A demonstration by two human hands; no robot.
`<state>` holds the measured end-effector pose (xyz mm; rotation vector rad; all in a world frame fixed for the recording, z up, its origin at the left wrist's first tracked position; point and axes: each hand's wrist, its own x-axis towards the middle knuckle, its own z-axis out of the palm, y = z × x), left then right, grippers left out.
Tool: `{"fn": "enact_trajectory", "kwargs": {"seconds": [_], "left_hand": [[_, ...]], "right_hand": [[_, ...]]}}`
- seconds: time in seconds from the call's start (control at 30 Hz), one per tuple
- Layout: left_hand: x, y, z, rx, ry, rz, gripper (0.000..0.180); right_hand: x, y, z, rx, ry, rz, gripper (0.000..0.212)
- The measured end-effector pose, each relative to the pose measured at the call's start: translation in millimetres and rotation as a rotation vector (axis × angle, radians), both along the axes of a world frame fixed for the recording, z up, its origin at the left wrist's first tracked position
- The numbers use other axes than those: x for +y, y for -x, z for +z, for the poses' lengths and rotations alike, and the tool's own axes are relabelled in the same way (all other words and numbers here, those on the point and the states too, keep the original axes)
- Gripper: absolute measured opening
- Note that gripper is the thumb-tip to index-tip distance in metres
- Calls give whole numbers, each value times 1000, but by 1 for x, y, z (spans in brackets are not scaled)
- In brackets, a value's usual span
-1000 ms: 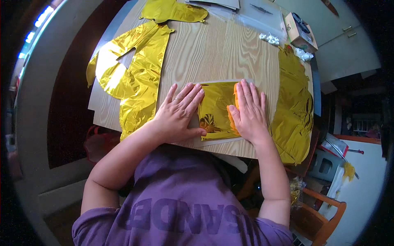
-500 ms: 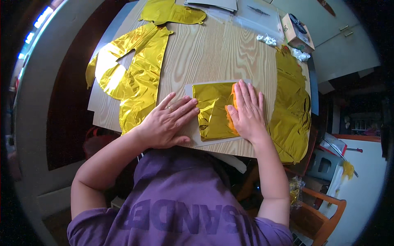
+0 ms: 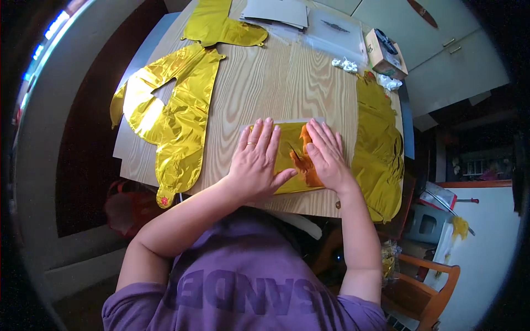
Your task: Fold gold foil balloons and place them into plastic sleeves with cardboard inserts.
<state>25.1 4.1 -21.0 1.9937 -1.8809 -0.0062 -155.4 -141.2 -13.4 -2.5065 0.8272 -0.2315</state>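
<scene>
A folded gold foil balloon (image 3: 285, 144) lies flat in front of me, on a pale card (image 3: 287, 120) whose far edge shows. My left hand (image 3: 256, 157) rests flat over its left part, fingers stretched and thumb out to the side. On its right edge lies my right hand (image 3: 329, 157), also flat with fingers extended. Neither hand grips anything. Between them an orange patch shows on the shiny foil, seemingly a reflection of the right hand. The foil's edges under both palms are hidden.
Flat gold balloons lie on the wooden table (image 3: 265, 83): one with a cut-out at left (image 3: 190, 118), one farther back (image 3: 221, 27), and one at right (image 3: 378, 154). Grey cards (image 3: 274, 11), tweezers (image 3: 335, 26), white crumpled bits (image 3: 345, 65) and a cardboard box (image 3: 386, 55) occupy the far side.
My left hand has moved from the foil's left edge onto its surface, fingers now pointing away from me. My right hand stays on the right edge. The whole view has shifted slightly.
</scene>
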Motion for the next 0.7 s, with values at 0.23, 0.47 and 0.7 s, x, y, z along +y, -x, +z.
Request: {"fn": "enact_trajectory", "kwargs": {"seconds": [0.23, 0.47, 0.7], "left_hand": [[12, -2, -15, -54, 20, 38, 97], [14, -3, -14, -33, 22, 35, 99], [15, -2, -8, -10, -44, 37, 100]], "right_hand": [[18, -13, -1, 97, 191, 26, 64], [20, -9, -7, 116, 291, 44, 69], [21, -8, -8, 139, 297, 51, 71]]}}
